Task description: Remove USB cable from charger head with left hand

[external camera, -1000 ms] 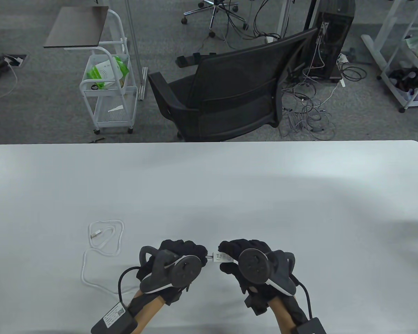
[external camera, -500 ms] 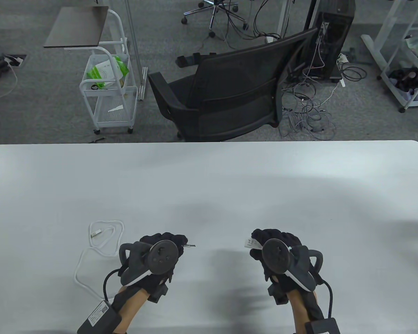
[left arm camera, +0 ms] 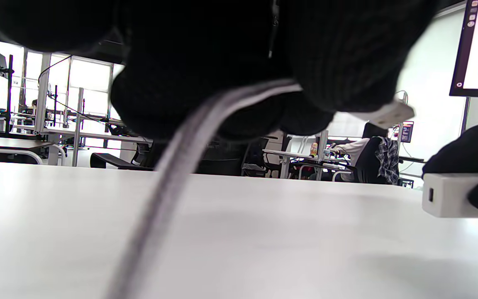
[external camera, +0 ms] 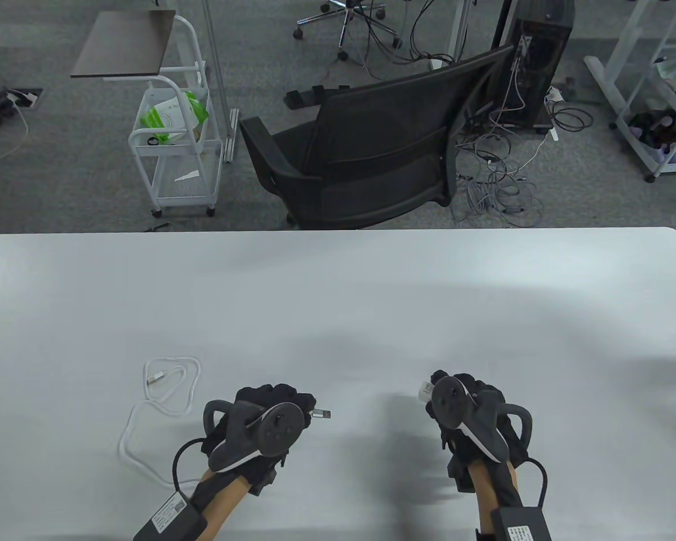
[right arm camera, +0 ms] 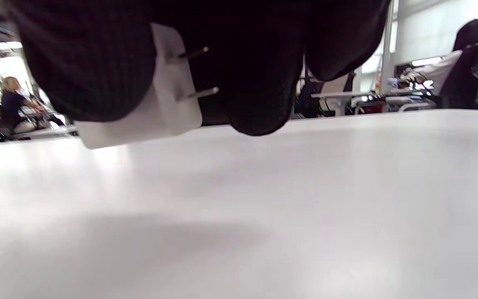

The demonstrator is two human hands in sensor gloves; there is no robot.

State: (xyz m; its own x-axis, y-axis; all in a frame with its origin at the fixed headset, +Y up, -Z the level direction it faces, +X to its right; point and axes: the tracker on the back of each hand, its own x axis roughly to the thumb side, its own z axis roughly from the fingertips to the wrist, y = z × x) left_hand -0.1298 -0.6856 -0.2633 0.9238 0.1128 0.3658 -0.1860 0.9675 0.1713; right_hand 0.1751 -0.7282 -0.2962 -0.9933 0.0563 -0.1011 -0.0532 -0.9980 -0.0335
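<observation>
My left hand (external camera: 281, 403) grips the white USB cable (external camera: 132, 425) just behind its metal plug (external camera: 321, 414), which sticks out to the right, free of the charger. The cable trails left and loops on the table, its other end (external camera: 156, 377) lying loose. In the left wrist view the cable (left arm camera: 168, 182) runs down from my fingers. My right hand (external camera: 456, 394) holds the white charger head (external camera: 425, 390) a little above the table, well apart from the plug. The right wrist view shows the charger head (right arm camera: 156, 108) with two metal prongs, held between my fingers. The left wrist view shows its port end (left arm camera: 446, 199).
The white table (external camera: 338, 293) stretches wide beyond my hands. A black office chair (external camera: 366, 152) stands past the far edge, with a white cart (external camera: 174, 141) to its left.
The plug has come out of the charger head. My hands moved apart, left hand to the left with the cable, right hand to the right with the charger head.
</observation>
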